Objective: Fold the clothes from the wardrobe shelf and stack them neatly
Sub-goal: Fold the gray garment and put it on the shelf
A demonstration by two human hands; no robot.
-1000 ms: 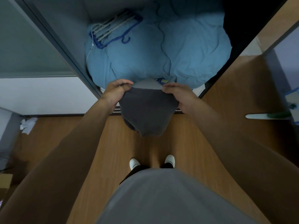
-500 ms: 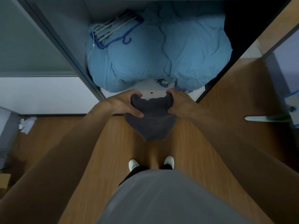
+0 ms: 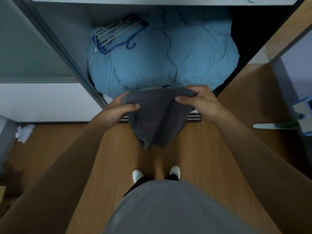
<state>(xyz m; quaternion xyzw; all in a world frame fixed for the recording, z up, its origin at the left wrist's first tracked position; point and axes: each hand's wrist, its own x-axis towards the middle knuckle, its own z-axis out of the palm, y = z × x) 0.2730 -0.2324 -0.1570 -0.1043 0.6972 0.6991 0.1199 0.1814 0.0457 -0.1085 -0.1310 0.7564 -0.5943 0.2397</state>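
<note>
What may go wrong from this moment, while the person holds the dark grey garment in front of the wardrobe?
1. The left hand and the right hand pinch only the top edge of the dark grey fabric garment; if one grip slips, it may drop to the brown wooden floor.
2. It hangs bunched to a point, so the fold may come out uneven.

The grey garment (image 3: 157, 119) hides most of the left hand's (image 3: 116, 111) fingers and the right hand's (image 3: 202, 100) fingertips. The upper shelf (image 3: 152, 1) is cut off by the top edge. The wardrobe's right recess (image 3: 253, 31) is too dark to read.
</note>
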